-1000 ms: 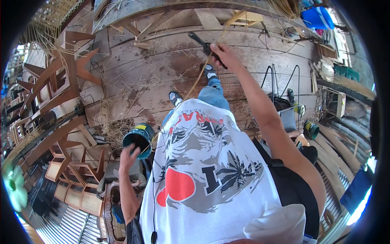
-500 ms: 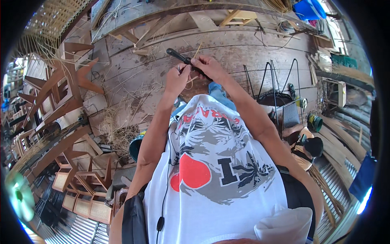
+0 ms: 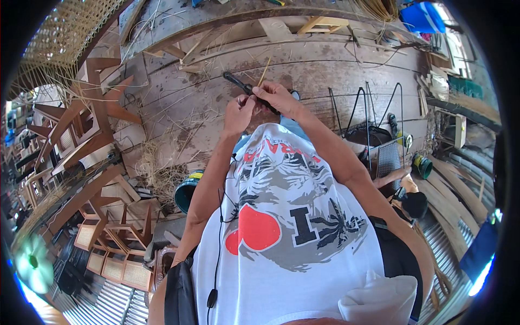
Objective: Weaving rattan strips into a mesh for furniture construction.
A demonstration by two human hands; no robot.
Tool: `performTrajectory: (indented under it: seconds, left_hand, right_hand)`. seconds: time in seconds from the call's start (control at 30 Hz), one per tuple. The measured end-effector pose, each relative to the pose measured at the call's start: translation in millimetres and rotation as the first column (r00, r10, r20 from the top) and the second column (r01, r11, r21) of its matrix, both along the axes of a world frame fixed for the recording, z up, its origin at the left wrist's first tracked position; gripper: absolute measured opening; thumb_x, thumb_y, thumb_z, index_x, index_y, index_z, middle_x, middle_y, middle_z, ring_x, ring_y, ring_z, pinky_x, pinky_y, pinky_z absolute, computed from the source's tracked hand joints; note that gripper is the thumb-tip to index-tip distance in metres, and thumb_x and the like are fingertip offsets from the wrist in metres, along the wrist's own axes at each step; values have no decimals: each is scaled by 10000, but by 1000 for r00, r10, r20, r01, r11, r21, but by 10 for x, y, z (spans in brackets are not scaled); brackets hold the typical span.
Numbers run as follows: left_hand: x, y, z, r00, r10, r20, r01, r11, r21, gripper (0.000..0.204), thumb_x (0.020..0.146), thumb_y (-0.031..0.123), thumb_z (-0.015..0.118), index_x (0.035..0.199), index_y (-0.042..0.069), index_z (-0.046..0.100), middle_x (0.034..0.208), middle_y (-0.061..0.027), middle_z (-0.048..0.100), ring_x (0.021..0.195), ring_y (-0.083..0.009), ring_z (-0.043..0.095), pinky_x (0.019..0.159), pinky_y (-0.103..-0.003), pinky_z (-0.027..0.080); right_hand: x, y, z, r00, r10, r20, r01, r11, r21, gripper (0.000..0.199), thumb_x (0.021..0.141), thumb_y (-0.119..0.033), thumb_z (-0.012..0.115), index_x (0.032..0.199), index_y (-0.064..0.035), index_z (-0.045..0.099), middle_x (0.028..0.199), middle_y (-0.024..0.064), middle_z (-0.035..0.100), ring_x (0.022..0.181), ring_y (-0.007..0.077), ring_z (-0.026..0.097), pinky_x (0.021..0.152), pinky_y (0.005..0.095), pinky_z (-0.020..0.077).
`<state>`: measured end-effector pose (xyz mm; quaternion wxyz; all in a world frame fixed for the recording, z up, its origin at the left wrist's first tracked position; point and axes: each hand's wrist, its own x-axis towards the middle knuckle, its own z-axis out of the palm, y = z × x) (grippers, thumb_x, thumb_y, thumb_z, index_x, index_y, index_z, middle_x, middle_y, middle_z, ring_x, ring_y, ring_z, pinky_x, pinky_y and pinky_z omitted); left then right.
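Note:
In front of me, above the plank floor, my two hands are close together. My right hand [image 3: 275, 97] has thumb and fingers closed on a thin tan cane strip [image 3: 265, 70], whose free end sticks up past the fingertips. Fingers of my left hand [image 3: 241, 111] are pinched right beside it; what lies between them is too small to make out. A long black-handled tool [image 3: 237, 80] slants down behind the fingers, its handle end pointing away to the upper left. Its lower part is mostly covered by my hands, so its kind cannot be told.
Wooden chair frames [image 3: 89, 116] stand at left beside a heap of cane scraps [image 3: 157, 162] and a green bucket [image 3: 189, 190]. A low bench [image 3: 227, 24] crosses the far side. Thin black metal legs [image 3: 360, 108] rise at right. Another person [image 3: 409, 197] is farther right.
The loose loop of cane that hung below my fingers no longer shows. My hands have shifted slightly, and the strip's upper end still points away from me.

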<state>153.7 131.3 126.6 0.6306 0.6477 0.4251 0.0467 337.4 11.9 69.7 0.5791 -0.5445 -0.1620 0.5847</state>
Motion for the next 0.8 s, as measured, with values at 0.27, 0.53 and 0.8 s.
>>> performTrajectory:
  seconds: [0.27, 0.53, 0.8]
  left_hand:
    - [42, 11, 29, 999, -21, -44, 28, 987, 158, 430, 1213, 410, 813, 1083, 2, 859, 783, -23, 711, 750, -158, 588, 713, -399, 482]
    - [-1928, 204, 673, 975, -35, -221, 8, 993, -119, 352, 1231, 326, 833, 1106, -4, 835, 932, 3, 722, 899, -142, 612, 798, -371, 504]
    - [-4250, 652, -271, 780, -187, -597, 439, 844, 309, 563, 1190, 435, 884, 1508, -27, 837, 1432, -257, 891, 1291, -375, 864, 1111, -480, 658]
  right_hand:
    - [1, 119, 2, 893, 96, 440, 34, 960, -279, 478, 1215, -508, 850, 1143, -36, 859, 814, 56, 811, 618, 145, 741, 581, 346, 582]
    - [1882, -412, -242, 897, -147, 417, 294, 903, -315, 444, 1203, -504, 861, 1130, -66, 869, 784, 47, 803, 566, 112, 701, 501, 313, 513]
    - [1552, -368, -127, 837, -13, 547, 174, 954, -244, 463, 1204, -509, 861, 1105, -57, 871, 765, 38, 796, 552, 111, 684, 528, 318, 529]
